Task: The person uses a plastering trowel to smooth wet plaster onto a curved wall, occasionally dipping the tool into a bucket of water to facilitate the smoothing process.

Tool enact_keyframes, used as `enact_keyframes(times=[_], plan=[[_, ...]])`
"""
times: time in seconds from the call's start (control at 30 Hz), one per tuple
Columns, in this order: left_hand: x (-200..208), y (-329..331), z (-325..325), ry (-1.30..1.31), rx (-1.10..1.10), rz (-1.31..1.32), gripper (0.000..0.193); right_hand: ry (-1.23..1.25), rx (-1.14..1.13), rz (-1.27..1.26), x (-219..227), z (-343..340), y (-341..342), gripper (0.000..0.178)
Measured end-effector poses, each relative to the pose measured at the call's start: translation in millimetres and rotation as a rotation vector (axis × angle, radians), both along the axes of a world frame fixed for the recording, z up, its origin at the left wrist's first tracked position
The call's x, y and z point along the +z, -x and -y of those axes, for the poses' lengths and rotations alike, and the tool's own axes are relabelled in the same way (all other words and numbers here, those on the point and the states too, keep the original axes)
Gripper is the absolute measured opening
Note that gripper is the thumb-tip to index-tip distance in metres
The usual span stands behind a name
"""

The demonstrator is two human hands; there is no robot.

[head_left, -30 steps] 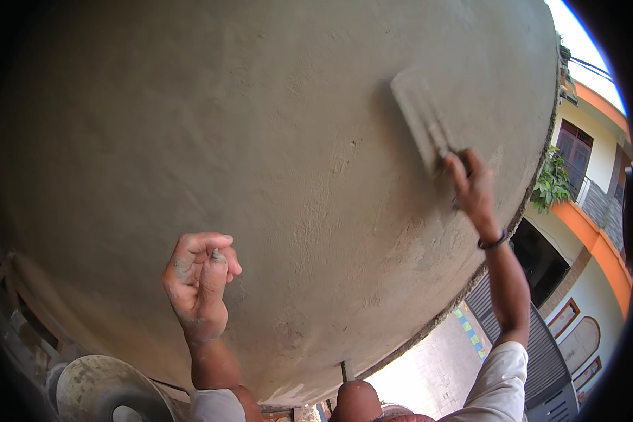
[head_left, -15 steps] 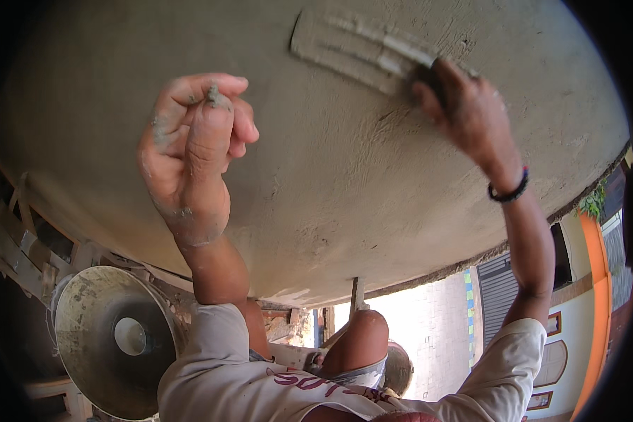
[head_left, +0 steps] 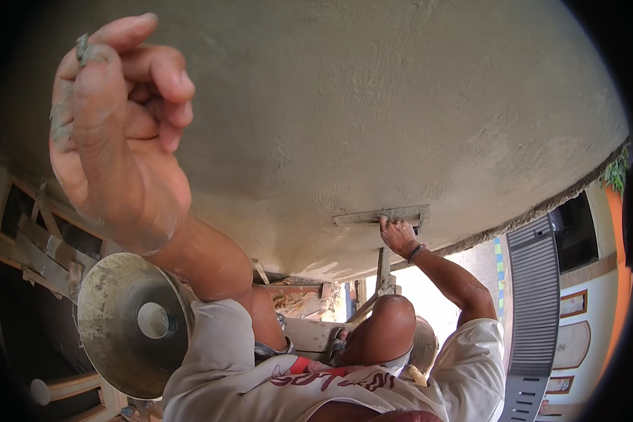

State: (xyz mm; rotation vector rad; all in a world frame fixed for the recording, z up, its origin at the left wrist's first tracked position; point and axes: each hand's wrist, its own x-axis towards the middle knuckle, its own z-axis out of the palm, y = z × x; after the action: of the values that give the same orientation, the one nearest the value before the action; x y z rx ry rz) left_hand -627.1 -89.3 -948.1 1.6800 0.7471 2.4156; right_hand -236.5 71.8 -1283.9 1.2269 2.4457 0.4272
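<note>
My left hand is raised at the upper left, its fingers loosely curled. A small lump of wet mortar is pinched at the tip of its thumb, and grey smears mark the skin. Lower down on the right, my right hand grips a rectangular plastering trowel, whose blade lies along the lower part of the grey plastered wall. The hand covers much of the trowel's handle. Ridges and rough streaks show in the plaster above the blade.
A large bucket with a small white cup-shaped container inside stands at my left. My knees are bent above a plank, and a wooden post rises by the wall's lower edge. Beyond on the right is a grey slatted gate.
My right hand has drawn the trowel from the upper wall down to near its lower edge. My left hand has moved up and left, with the mortar lump still at its thumb.
</note>
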Motion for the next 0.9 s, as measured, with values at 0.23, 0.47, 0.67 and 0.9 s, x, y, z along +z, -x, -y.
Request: enact_keyframes(times=[0.23, 0.47, 0.67, 0.9], plan=[[-10.6, -30.8, -11.1, 0.0, -0.038, -0.116, 0.034, -0.634, 0.072, -0.837, 146.5, -12.5, -36.6, 0.032], [-13.1, -63.0, -33.0, 0.079, -0.041, -0.244, 0.027, -1.162, -0.492, -1.4, 237.7, -45.3, -180.5, 0.041], [-10.4, -61.9, -34.5, 0.123, -0.051, -0.211, 0.025, -0.494, -0.435, -2.49, 208.9, -51.2, -255.2, 0.029], [9.0, -68.2, -19.8, 0.262, 0.292, -0.417, 0.021, -0.619, -0.354, -1.578, 137.7, -16.6, -43.1, 0.042]])
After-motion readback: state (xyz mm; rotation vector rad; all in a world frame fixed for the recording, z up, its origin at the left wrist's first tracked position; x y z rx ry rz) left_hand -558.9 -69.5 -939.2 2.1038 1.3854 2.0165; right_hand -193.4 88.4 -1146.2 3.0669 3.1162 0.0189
